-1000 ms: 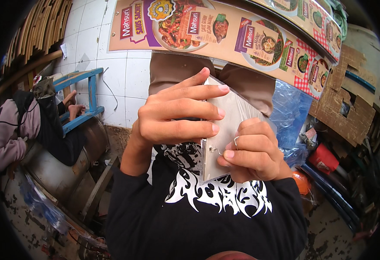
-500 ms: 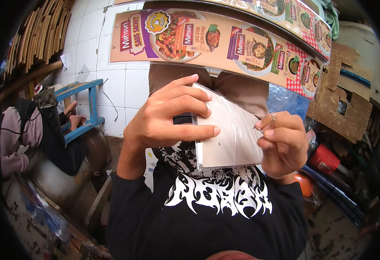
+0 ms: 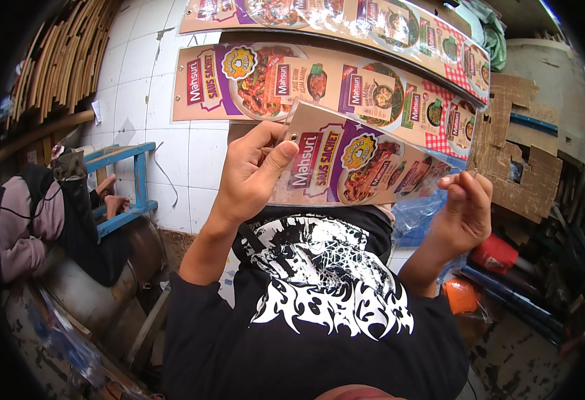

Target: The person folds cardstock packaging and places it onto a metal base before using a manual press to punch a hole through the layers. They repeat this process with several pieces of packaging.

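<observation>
My left hand (image 3: 258, 167) grips the left end of a printed cardboard sign (image 3: 366, 163) in clear plastic, with the thumb on its front beside a small metal eyelet. The sign has a tan ground, a purple band, a yellow badge and pictures of food, and its printed face is up. My right hand (image 3: 467, 203) is near the sign's right end with its fingers curled in a pinch; whatever is between the fingertips is too small to make out. Just beyond lies a second, matching sign (image 3: 216, 107), and a third sign (image 3: 346, 17) is farther off.
On the left, a blue frame (image 3: 142, 177) stands by another person's bare foot (image 3: 114, 203). Brown strips (image 3: 62, 60) are stacked at the far left. At the right are worn brown boards (image 3: 519, 153), a red object (image 3: 494, 255), an orange one (image 3: 460, 297) and clear plastic sheeting (image 3: 416, 223).
The sign in my left hand has turned from its plain pale back to its printed face and moved away from my body. My right hand has shifted slightly right and come off its edge.
</observation>
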`<state>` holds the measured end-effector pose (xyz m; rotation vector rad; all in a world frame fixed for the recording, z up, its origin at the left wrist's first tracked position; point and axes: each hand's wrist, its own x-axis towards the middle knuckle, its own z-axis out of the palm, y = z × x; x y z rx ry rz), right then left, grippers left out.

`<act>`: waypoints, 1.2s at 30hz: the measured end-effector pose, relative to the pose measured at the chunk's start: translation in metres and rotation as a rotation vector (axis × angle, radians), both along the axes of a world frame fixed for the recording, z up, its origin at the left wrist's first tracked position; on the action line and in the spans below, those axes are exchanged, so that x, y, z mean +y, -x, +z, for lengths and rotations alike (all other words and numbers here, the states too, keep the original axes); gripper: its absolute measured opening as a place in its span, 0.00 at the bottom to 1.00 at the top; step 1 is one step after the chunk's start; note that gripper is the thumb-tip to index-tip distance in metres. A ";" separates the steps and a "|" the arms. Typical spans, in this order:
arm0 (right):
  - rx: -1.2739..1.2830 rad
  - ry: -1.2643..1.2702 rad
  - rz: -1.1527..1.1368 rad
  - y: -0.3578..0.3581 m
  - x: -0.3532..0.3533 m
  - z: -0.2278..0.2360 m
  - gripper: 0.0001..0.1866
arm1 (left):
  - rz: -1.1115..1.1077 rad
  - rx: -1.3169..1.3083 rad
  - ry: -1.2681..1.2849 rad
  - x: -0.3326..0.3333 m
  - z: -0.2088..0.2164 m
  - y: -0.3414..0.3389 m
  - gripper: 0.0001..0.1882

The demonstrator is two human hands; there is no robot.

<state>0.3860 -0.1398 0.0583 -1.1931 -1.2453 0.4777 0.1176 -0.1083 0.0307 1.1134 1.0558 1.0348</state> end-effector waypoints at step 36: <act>-0.241 -0.153 0.007 0.026 0.047 0.015 0.15 | 0.166 -0.412 0.203 -0.019 0.015 -0.003 0.28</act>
